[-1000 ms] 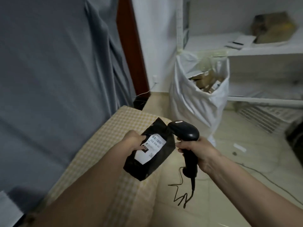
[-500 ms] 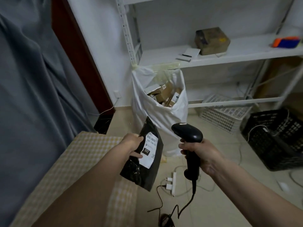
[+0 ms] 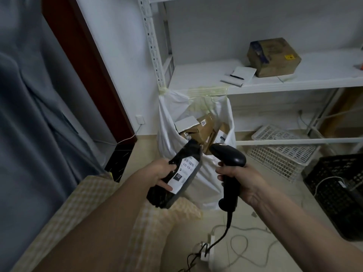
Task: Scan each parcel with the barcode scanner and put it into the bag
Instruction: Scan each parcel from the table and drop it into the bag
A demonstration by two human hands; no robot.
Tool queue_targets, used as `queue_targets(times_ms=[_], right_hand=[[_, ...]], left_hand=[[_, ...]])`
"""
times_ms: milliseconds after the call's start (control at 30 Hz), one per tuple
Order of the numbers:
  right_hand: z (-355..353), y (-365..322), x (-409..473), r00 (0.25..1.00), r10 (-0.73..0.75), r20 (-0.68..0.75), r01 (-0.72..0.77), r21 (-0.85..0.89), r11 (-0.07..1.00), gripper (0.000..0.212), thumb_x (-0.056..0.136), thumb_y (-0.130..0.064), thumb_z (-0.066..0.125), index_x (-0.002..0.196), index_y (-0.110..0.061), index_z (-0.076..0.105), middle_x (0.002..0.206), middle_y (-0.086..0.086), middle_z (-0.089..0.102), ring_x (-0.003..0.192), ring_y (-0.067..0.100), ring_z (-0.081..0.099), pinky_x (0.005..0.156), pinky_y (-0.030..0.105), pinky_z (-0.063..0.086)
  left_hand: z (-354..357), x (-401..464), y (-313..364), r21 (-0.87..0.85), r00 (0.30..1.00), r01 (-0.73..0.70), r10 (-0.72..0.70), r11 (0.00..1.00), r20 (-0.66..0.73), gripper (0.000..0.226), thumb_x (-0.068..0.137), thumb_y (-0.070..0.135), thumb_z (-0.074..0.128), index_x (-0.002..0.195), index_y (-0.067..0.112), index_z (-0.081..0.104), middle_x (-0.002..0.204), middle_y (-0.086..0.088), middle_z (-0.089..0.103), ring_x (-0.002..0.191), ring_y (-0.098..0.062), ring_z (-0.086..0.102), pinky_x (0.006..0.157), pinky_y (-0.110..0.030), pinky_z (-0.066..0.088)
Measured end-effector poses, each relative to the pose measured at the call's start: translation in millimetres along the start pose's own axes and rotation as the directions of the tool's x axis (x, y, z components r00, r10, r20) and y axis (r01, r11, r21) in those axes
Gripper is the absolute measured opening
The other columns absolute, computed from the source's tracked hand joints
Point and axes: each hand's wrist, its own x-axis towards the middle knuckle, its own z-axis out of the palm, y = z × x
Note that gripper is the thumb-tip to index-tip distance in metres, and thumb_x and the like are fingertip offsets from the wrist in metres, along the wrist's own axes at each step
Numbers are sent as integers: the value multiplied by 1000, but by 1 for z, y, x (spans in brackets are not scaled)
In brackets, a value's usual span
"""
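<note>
Just below the middle of the frame, the left hand (image 3: 160, 172) grips a flat black plastic mailer parcel (image 3: 175, 178) by its left edge, fingers behind and the thumb pressed across the white shipping label (image 3: 183, 174). The parcel is tilted with its top corner leaning toward the open mouth of the bag, and the label is turned up and to the right, probably so the barcode faces the scanner. The right hand (image 3: 238, 178) is wrapped closed around the handle of a black pistol-shaped barcode scanner (image 3: 228, 169), whose head sits just beside the parcel's top, pointed left toward it. Its dark cable (image 3: 222, 235) hangs down to a white power strip (image 3: 206, 250) on the floor.

Behind both, at centre frame, stands the large white plastic bag (image 3: 167, 134), its rim taped to the white metal shelving (image 3: 216, 75) so that it stays open; brown cardboard parcels (image 3: 204, 128) already fill it.

The room has pale floor tiles, a blue-grey curtain on the left, and a dark red door frame beside it. A yellow checked cloth (image 3: 88, 203) covers a surface at lower left. On the shelf at upper right sit a brown cardboard box (image 3: 274, 56) and a white notepad with a pen (image 3: 238, 76); a white lattice basket (image 3: 279, 152) and a black crate (image 3: 337, 189) rest on the floor at right.
</note>
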Motion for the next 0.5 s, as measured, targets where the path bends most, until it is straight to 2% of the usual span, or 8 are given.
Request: queue_targets(times_ms=[100,200,333,433,500], right_hand=[[-2,-15,34,999,30,21,-30,11,999,23,72,8,72,90,-4,66,71,7,62,58,19,57,58,29,47],[-1,-33,74,998,47,41,-48,21,999,20,72,10,70,87,-3,65,64,7,60,57,20,56,59,30,46],[5,-62,130,989,84,120,-86,12,996,19,72,11,69,84,-3,64,59,8,59,58,22,55,61,32,47],[5,-92,173,981,117,155,-121,17,993,18,74,13,66,86,0,62,56,7,57,57,23,53,66,34,50],[0,-115,198,977,131,167,-133,3,991,17,77,14,64,85,0,62,57,9,55,55,22,53,59,32,50]], left_hand=[[-3,27,24,-173,999,-2,-5,985,-38,22,104,20,42,121,9,51,115,-11,56,102,-31,55,74,-46,57],[-7,53,52,-376,998,-15,-9,927,-62,21,105,18,40,120,11,51,117,-10,57,103,-31,55,85,-50,52],[-8,90,90,-574,1000,15,-27,819,-13,28,104,17,41,127,6,53,132,-17,56,116,-38,54,80,-50,55],[0,122,129,-644,1000,-4,-15,765,-23,30,104,17,41,129,6,52,137,-18,51,120,-39,52,71,-47,60],[6,145,159,-692,999,-29,-11,722,-54,25,104,17,41,123,6,53,137,-19,51,119,-40,52,67,-48,59]])
